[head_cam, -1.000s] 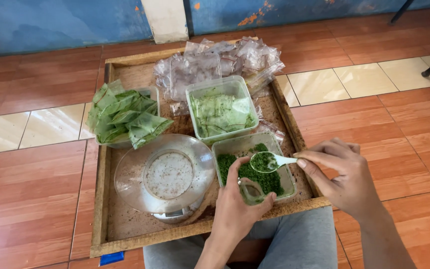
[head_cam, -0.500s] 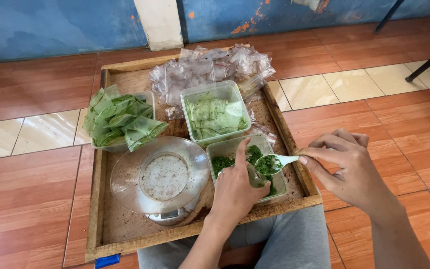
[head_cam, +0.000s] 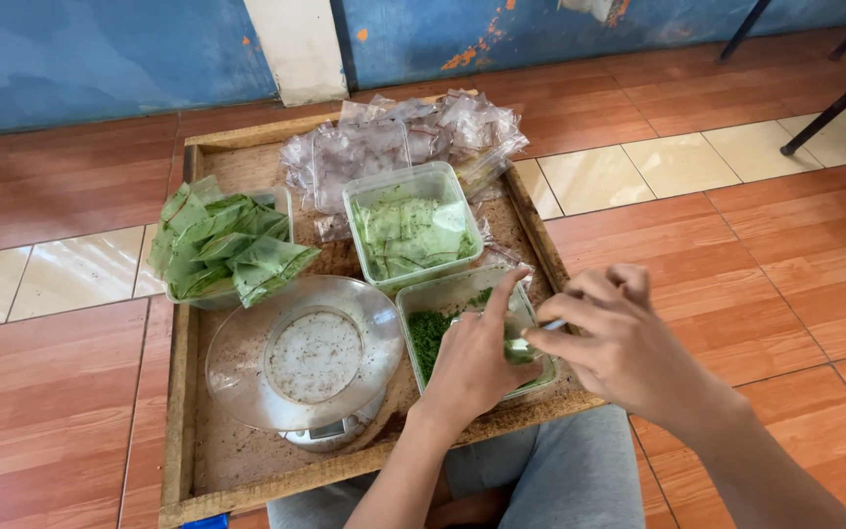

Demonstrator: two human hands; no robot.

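My left hand is over the near clear plastic tub of chopped green herb, fingers curled around a small clear bag that is mostly hidden. My right hand pinches a white spoon at the tub's right side; the spoon's bowl is hidden behind my left hand. Both hands meet above the tub's right half.
A wooden tray on the tiled floor carries a kitchen scale with a clear bowl, a tub of flat green packets, a pile of filled green bags and empty clear bags. My knees are under the tray's near edge.
The spoon loaded with herb has moved from above the tub down behind my left hand. My left hand has risen and closed over the tub's right half.
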